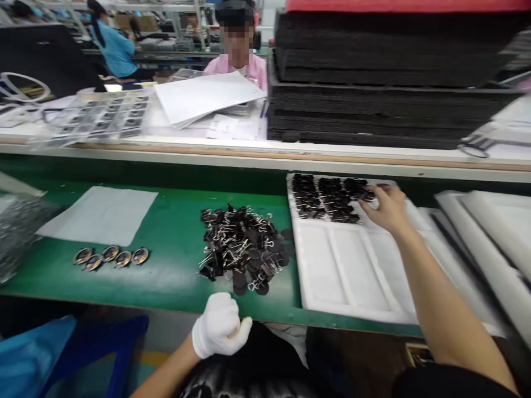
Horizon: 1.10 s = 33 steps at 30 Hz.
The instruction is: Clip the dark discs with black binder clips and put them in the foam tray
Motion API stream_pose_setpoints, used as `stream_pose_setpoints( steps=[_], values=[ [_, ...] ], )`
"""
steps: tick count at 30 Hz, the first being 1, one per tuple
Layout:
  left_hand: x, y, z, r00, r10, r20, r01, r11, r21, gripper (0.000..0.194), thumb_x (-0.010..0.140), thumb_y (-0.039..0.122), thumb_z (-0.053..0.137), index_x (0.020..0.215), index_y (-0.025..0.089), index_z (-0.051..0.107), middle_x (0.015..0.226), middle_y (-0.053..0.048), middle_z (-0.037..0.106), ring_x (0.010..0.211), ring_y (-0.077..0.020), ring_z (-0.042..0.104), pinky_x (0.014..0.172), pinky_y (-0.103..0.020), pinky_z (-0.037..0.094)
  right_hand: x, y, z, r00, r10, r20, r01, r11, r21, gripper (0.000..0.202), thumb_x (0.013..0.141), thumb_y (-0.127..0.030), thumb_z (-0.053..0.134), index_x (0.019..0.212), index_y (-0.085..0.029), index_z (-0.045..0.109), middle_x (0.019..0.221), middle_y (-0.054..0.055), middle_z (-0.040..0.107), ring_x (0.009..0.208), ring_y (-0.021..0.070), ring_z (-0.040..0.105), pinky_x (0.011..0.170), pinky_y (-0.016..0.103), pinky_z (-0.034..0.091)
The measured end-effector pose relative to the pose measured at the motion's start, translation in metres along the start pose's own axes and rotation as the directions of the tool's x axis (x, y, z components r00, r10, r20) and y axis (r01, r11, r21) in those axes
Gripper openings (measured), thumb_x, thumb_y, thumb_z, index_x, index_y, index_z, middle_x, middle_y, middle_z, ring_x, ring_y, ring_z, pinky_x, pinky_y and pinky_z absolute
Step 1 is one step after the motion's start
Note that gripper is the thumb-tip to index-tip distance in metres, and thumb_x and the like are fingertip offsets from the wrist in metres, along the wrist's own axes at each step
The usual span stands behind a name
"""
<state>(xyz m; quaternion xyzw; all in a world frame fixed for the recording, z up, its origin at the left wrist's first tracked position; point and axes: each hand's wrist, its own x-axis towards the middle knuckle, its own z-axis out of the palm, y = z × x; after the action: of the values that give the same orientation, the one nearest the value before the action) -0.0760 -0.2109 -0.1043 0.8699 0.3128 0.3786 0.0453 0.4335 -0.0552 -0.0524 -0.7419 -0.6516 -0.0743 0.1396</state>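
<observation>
My left hand, in a white glove, is curled into a fist in front of the table's near edge; nothing shows in it. My bare right hand reaches to the far side of a white foam tray. Its thumb and fingers pinch a black binder clip at the end of the rows of clips in the tray; the fingers partly cover it. A loose heap of black binder clips with silver handles, mixed with dark round discs, lies left of the tray.
Several shiny round pieces lie on the green table, near a white sheet. Clear plastic bags are at far left. More foam trays lean at right. A ledge behind carries black foam stacks. A person sits opposite.
</observation>
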Motion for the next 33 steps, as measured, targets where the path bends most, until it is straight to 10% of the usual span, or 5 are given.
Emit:
stream_pose_setpoints(
  steps=[8, 12, 15, 21, 33],
  values=[
    [-0.023, -0.152, -0.117, 0.829, -0.501, -0.25, 0.555, 0.675, 0.486, 0.033, 0.099, 0.03, 0.05, 0.121, 0.012, 0.066, 0.131, -0.024, 0.064, 0.129, -0.0331, 0.057, 0.109, -0.05, 0.042, -0.101, -0.101, -0.004, 0.991, -0.129, -0.037, 0.131, 0.868, 0.48, 0.034, 0.095, -0.048, 0.057, 0.128, -0.04, 0.061, 0.135, 0.014, 0.063, 0.134, 0.0344, 0.056, 0.103, 0.051, 0.05],
    [-0.041, -0.203, -0.161, 0.434, -0.772, -0.465, 0.835, 0.151, 0.529, 0.052, 0.097, 0.044, 0.054, 0.137, 0.011, 0.061, 0.159, -0.025, 0.04, 0.15, -0.0427, 0.031, 0.115, -0.058, 0.033, -0.133, -0.143, -0.002, 0.938, -0.329, 0.109, 0.238, 0.841, 0.486, 0.025, 0.095, -0.048, 0.056, 0.119, -0.054, 0.059, 0.134, 0.008, 0.064, 0.127, 0.0367, 0.061, 0.09, 0.058, 0.053],
    [-0.054, -0.221, -0.184, 0.328, -0.806, -0.494, 0.869, 0.052, 0.492, 0.052, 0.105, 0.04, 0.039, 0.137, 0.005, 0.06, 0.151, -0.028, 0.049, 0.141, -0.043, 0.041, 0.108, -0.058, 0.039, -0.148, -0.161, 0.009, 0.871, -0.473, 0.135, 0.389, 0.83, 0.399, 0.033, 0.094, -0.052, 0.055, 0.127, -0.053, 0.055, 0.134, 0.009, 0.065, 0.123, 0.0414, 0.062, 0.09, 0.065, 0.048],
    [-0.065, -0.223, -0.17, 0.373, -0.849, -0.375, 0.842, 0.139, 0.522, 0.05, 0.106, 0.041, 0.035, 0.133, 0.013, 0.067, 0.139, -0.019, 0.064, 0.129, -0.0315, 0.057, 0.11, -0.045, 0.043, -0.164, -0.171, 0.031, 0.816, -0.555, 0.16, 0.523, 0.828, 0.2, 0.051, 0.097, -0.057, 0.043, 0.137, -0.029, 0.058, 0.142, 0.016, 0.062, 0.13, 0.0486, 0.052, 0.086, 0.064, 0.046],
    [-0.028, -0.14, -0.082, 0.668, -0.743, -0.038, 0.591, 0.498, 0.635, 0.068, 0.085, 0.07, 0.062, 0.137, 0.025, 0.065, 0.157, -0.014, 0.051, 0.144, -0.0386, 0.045, 0.116, -0.05, 0.037, -0.168, -0.193, 0.025, 0.82, -0.571, 0.041, 0.571, 0.821, 0.005, 0.042, 0.106, -0.034, 0.034, 0.131, -0.015, 0.063, 0.107, 0.015, 0.077, 0.125, 0.0455, 0.055, 0.101, 0.064, 0.027]
  ],
)
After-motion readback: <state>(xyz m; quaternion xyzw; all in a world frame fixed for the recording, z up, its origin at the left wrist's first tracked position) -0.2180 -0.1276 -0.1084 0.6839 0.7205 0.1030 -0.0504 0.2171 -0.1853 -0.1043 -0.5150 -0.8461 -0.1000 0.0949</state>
